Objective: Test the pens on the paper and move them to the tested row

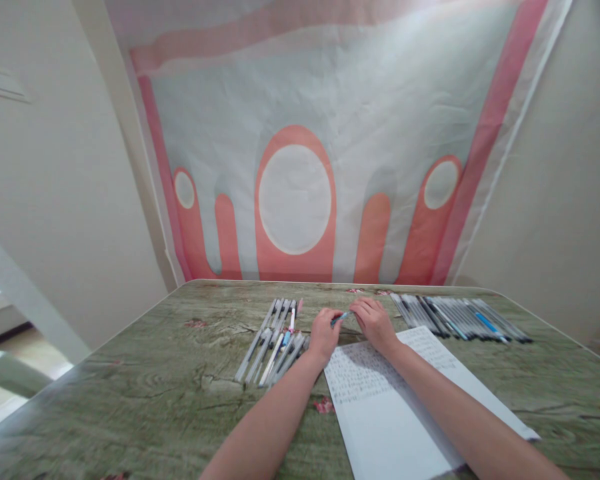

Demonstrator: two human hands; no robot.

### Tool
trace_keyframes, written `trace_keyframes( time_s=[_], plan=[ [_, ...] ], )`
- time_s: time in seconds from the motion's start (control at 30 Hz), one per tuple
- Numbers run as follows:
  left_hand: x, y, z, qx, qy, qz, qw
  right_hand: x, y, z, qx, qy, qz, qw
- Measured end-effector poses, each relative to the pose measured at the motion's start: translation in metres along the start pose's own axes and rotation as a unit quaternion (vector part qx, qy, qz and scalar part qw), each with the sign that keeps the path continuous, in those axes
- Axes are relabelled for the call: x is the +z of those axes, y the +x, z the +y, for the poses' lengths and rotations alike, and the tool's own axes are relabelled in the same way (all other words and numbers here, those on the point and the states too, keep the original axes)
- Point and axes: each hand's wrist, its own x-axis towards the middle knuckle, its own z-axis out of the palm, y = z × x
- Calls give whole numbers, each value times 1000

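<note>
A blue pen (341, 317) spans the gap between my two hands, just beyond the top edge of a written sheet of paper (380, 420). My left hand (326, 333) has its fingers closed on one end of the pen. The fingers of my right hand (373, 321) are closed at the pen's other end, and its forearm crosses the paper. Left of my left hand lie several pens (270, 343), mostly clear-barrelled, with a pink one and a blue one among them. Handwriting covers the upper part of the paper; its lower part is blank.
A long row of pens (460, 317) lies side by side at the back right, one of them bright blue. The wood-patterned table (155, 373) reaches back to a wall hanging (295, 267) in grey and coral. Plain walls stand on both sides.
</note>
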Motion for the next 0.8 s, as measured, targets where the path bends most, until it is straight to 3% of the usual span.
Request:
trace_keyframes(
  time_s=[0.37, 0.57, 0.7, 0.8],
  plan=[
    [-4, 0, -1, 15, 42, -13, 999, -11, 2, -2, -24, -8, -31, 999],
    [-7, 0, 1, 13, 51, -23, 998, -7, 1, 5, 4, 10, -26, 1000],
    [-7, 0, 1, 7, 49, -17, 999, 1, 0, 13, 74, 115, 23, 990],
    [-6, 1, 0, -4, 41, -3, 999, 5, 2, 17, 192, 269, 79, 940]
  ],
)
